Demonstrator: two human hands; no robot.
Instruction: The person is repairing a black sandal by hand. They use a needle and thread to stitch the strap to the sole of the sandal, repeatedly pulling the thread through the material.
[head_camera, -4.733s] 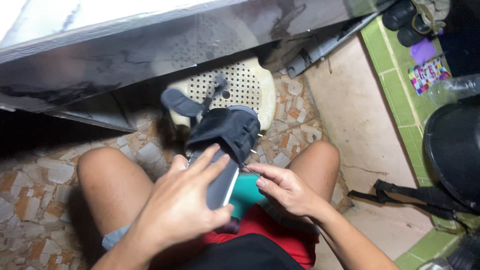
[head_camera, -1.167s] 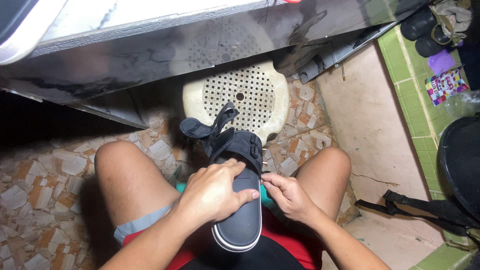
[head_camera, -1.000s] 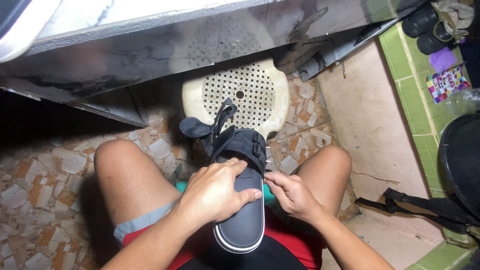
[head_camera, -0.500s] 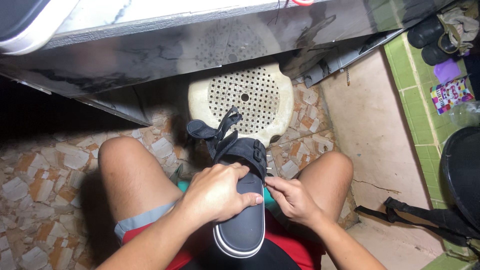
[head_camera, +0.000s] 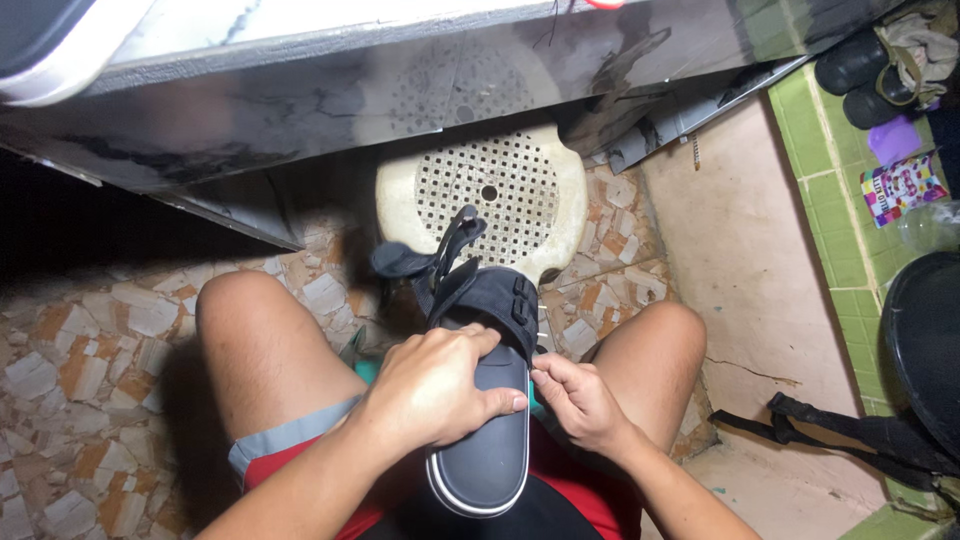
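Dim warm indoor light, deep shadow at left, sharp focus, glossy counter glare

— Where is there room around the hands?

— To the left, past the left knee (head_camera: 250, 330), the tiled floor (head_camera: 90, 400) lies open. To the right, beyond the right knee (head_camera: 655, 345), the pale slab (head_camera: 740, 270) is bare up to the black strap (head_camera: 850, 435).

— And ahead?

— Tight. The stool (head_camera: 480, 190) stands just beyond the sandal (head_camera: 485, 400), whose loose straps stick up toward it. Over the stool hangs the desk (head_camera: 300, 90) edge, closing off the way above.

— Between the knees?

— Filled: the left hand (head_camera: 435, 385) and right hand (head_camera: 575, 400) grip the sandal there, both thighs close on either side.
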